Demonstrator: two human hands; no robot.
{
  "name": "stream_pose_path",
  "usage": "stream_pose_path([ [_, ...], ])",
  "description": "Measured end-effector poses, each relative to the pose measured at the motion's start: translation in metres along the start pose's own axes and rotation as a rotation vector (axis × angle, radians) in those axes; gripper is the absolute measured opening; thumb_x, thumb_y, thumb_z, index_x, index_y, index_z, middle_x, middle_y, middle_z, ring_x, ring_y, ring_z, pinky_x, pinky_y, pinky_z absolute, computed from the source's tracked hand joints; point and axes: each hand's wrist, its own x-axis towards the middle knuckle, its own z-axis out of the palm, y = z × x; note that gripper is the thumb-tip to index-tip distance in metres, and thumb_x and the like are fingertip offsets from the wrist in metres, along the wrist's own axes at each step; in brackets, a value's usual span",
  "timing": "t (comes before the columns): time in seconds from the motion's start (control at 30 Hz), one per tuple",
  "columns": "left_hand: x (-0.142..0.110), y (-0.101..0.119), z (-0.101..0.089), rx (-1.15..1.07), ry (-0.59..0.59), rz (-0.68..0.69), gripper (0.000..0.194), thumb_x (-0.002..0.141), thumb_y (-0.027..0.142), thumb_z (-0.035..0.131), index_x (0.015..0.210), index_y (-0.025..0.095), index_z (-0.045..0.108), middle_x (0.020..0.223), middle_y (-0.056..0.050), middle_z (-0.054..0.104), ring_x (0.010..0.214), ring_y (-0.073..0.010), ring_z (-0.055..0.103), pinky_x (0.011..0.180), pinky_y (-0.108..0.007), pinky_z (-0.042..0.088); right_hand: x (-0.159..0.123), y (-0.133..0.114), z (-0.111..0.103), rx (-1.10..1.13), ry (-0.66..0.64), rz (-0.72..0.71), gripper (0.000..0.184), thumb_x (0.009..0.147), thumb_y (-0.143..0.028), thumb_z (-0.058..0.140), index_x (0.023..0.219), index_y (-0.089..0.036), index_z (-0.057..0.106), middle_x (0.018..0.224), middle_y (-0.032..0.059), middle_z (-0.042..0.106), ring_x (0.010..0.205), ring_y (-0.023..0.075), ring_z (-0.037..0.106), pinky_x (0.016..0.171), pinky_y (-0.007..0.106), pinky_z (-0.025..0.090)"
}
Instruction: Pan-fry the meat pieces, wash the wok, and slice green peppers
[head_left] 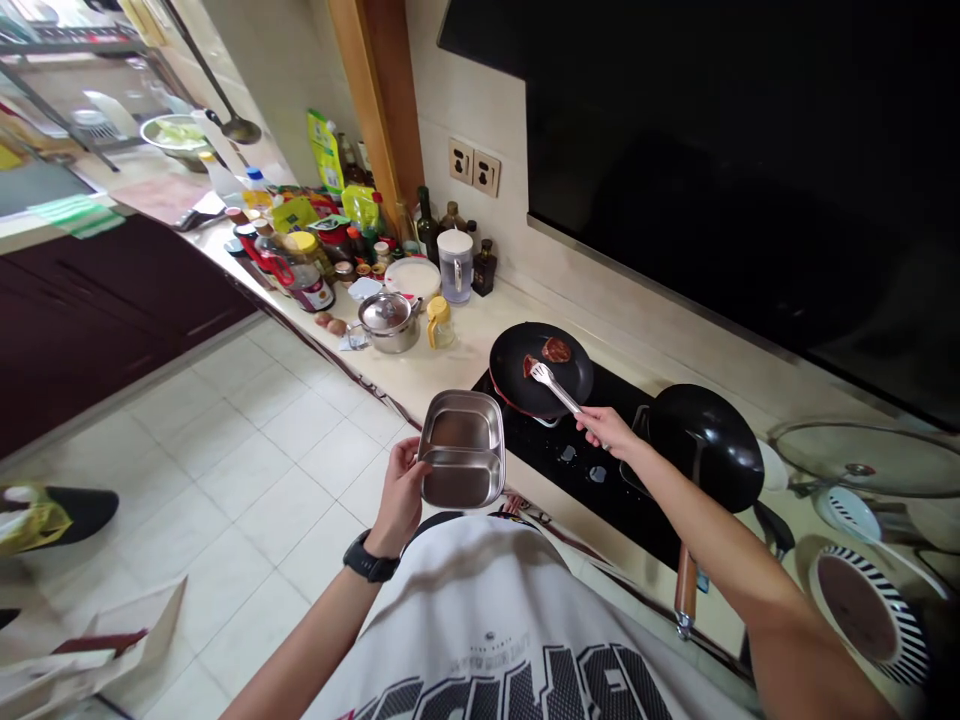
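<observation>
My left hand (405, 492) grips the left edge of a divided stainless steel tray (461, 458), held tilted in front of my body at the counter's edge; no food shows in its compartments. Closed round the handle end of metal tongs (559, 388), my right hand (609, 430) reaches over the stove. The tongs' tips are at a small piece of browned meat (529, 365) in the black frying pan (510, 385); whether they pinch it I cannot tell. A second, larger piece of meat (556, 350) lies beside it in the pan.
A black wok (705, 445) sits on the right of the black cooktop (600, 480), its wooden handle (685, 590) pointing towards me. Left of the stove stand a lidded steel pot (390, 325), a yellow-topped jar (439, 325) and several bottles. A glass lid (859, 455) lies at right.
</observation>
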Motion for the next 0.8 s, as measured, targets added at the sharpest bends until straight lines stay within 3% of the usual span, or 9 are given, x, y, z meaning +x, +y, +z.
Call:
stream_pose_path([
  [0.13, 0.022, -0.015, 0.024, 0.014, -0.046, 0.032, 0.042, 0.059, 0.018, 0.068, 0.100, 0.021, 0.057, 0.097, 0.001, 0.063, 0.086, -0.0140, 0.057, 0.075, -0.026, 0.042, -0.031, 0.014, -0.018, 0.374, -0.057, -0.002, 0.035, 0.083, -0.046, 0.074, 0.099, -0.016, 0.068, 0.079, 0.0015, 0.061, 0.044, 0.0047, 0.040, 0.034, 0.017, 0.025],
  [0.3, 0.032, -0.016, 0.054, 0.005, -0.123, 0.019, 0.042, 0.058, 0.016, 0.065, 0.099, 0.020, 0.057, 0.095, 0.000, 0.063, 0.083, -0.0141, 0.056, 0.073, -0.026, 0.041, -0.086, 0.005, -0.045, 0.404, -0.207, -0.052, 0.047, 0.083, -0.053, 0.074, 0.115, -0.018, 0.070, 0.077, -0.0002, 0.060, 0.040, 0.0018, 0.032, 0.033, 0.017, 0.020],
  [0.43, 0.030, -0.005, 0.069, -0.018, -0.188, 0.046, 0.041, 0.058, 0.014, 0.066, 0.098, 0.021, 0.059, 0.096, 0.000, 0.063, 0.083, -0.0137, 0.055, 0.072, -0.025, 0.041, -0.117, -0.015, -0.050, 0.124, -0.250, -0.112, 0.059, 0.087, -0.055, 0.069, 0.133, -0.019, 0.066, 0.081, 0.0032, 0.066, 0.041, 0.0055, 0.042, 0.034, 0.019, 0.029],
  [0.6, 0.025, -0.002, 0.073, -0.006, -0.242, 0.043, 0.039, 0.062, 0.015, 0.068, 0.100, 0.021, 0.059, 0.098, 0.001, 0.063, 0.084, -0.0130, 0.055, 0.072, -0.024, 0.040, -0.133, -0.039, -0.033, -0.462, -0.050, -0.386, 0.053, 0.092, -0.050, 0.062, 0.138, -0.023, 0.066, 0.091, 0.0089, 0.073, 0.065, 0.0179, 0.064, 0.056, 0.027, 0.051],
  [0.67, 0.024, -0.005, 0.070, -0.001, -0.237, 0.037, 0.039, 0.062, 0.014, 0.067, 0.099, 0.021, 0.059, 0.097, 0.001, 0.063, 0.085, -0.0130, 0.055, 0.073, -0.024, 0.040, -0.138, -0.045, -0.032, -0.628, -0.022, -0.482, 0.051, 0.094, -0.048, 0.060, 0.139, -0.024, 0.065, 0.095, 0.0098, 0.074, 0.072, 0.0208, 0.066, 0.064, 0.030, 0.052],
  [0.8, 0.021, -0.013, 0.051, -0.023, -0.171, 0.000, 0.040, 0.059, 0.013, 0.065, 0.098, 0.020, 0.059, 0.097, 0.001, 0.064, 0.086, -0.0135, 0.056, 0.074, -0.025, 0.041, -0.136, -0.053, -0.051, -0.763, 0.025, -0.549, 0.055, 0.098, -0.051, 0.053, 0.147, -0.024, 0.057, 0.091, 0.0060, 0.073, 0.061, 0.0168, 0.062, 0.062, 0.028, 0.050],
])
